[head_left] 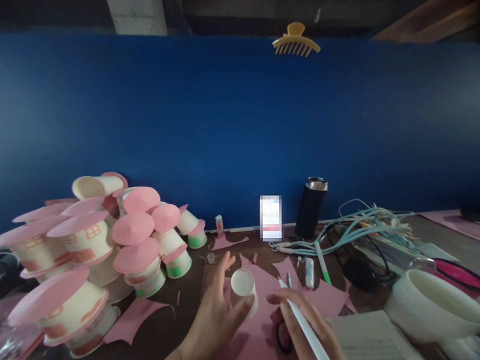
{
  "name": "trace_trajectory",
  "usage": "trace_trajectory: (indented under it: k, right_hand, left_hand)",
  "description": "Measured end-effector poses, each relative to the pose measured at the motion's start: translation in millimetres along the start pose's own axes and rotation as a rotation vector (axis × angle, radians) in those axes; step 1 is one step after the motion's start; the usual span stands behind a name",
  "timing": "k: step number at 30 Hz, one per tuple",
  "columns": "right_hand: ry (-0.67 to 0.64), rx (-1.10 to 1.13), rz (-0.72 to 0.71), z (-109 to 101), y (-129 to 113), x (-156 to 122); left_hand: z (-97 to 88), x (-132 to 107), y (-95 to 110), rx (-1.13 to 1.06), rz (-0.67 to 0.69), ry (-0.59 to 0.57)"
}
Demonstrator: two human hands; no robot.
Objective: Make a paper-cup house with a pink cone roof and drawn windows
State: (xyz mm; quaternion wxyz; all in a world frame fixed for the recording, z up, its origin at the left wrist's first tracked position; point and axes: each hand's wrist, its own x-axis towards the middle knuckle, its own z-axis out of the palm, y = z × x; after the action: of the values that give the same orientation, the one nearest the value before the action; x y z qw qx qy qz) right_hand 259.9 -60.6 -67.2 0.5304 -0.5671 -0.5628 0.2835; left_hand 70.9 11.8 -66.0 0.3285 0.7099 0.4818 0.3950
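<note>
On your left, at the counter's left edge, there's a heap of paper-cup houses [86, 245] with pink cone roofs, tumbled on one another, some upright and some on their sides. A pink paper scrap [131, 320] lies in front of the heap, near the front edge.

Towards the middle now: a small glue stick [219, 224] stands at the back edge, against the blue board [225, 115]. Your left hand [213, 315] is at the front edge, fingers clamped on a white paper cup [243, 291]. The thumb is on its near side, the other fingers are round the far side, and the cup's flat base tips up towards you. It sits just over a pink sheet [268, 277] spread across the counter.

Right beside it, your right hand [317, 320] has its fingers closed on a white pen [304, 324], tip pointing up and left, near the cup but not touching it.

Further back, a phone [270, 217] leans on the board, and a black flask [311, 207] stands just to its right. A green-tipped pen [322, 264] lies in front of the flask. A yellow hair claw [296, 41] is perched on the board's top edge.

On the right there's a tangle of pale green cables [360, 227], a black mouse [358, 272], an open notebook [371, 332] at the front edge, and a white bowl [431, 300] towards the right front corner.
</note>
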Motion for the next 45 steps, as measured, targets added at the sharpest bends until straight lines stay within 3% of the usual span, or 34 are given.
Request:
trace_trajectory:
  k: [3,9,13,17,21,24,28,31,34,36,40,42,45]
  right_hand:
    - [0.095,-0.031,-0.086,-0.2,1.5,2.5]
    - [-0.06,-0.119,-0.168,0.4,3.8,5.3]
    - [-0.079,-0.015,-0.173,5.7,8.7,3.3]
    - [-0.072,0.164,-0.108,3.4,7.0,2.4]
    - [0.049,0.39,0.077,-7.2,-2.4,7.8]
    - [0.092,0.391,0.175,-13.1,-7.2,11.3]
    - [0.092,0.451,0.18,-10.3,-9.8,7.6]
    - [0.05,0.458,0.142,-3.9,-11.4,1.3]
    - [-0.015,0.515,0.14,0.0,-10.3,-1.4]
    - [0.023,0.517,0.136,-0.8,-7.1,0.6]
    - [0.143,0.471,0.119,-7.2,2.4,7.9]
    - [0.131,0.471,0.092,-8.9,7.0,9.3]
    - [0.099,0.406,0.075,-8.1,12.1,7.5]
  left_hand:
    - [1.5,-1.0,6.1,0.008,-0.052,-0.028]
    - [5.1,-14.6,20.8,0.004,0.075,0.037]
    - [10.0,-22.2,27.2,-0.046,0.048,0.033]
    - [11.4,-23.8,35.5,-0.208,0.047,0.105]
    - [12.5,-22.0,38.1,-0.37,-0.177,0.233]
    - [21.1,-18.8,30.6,-0.585,-0.397,0.091]
    - [35.5,-17.2,26.2,-1.137,-0.711,-0.284]
    - [35.2,-21.5,31.7,-1.371,-0.728,-0.379]
    - [28.8,-25.8,34.8,-1.421,-0.727,-0.438]
    - [27.3,-25.7,32.3,-1.427,-0.678,-0.369]
    - [33.9,-20.9,21.2,-1.328,-0.6,-0.106]
    - [40.2,-20.8,17.2,-1.209,-0.548,-0.083]
    - [52.5,-27.3,18.1,-0.982,-0.437,-0.141]
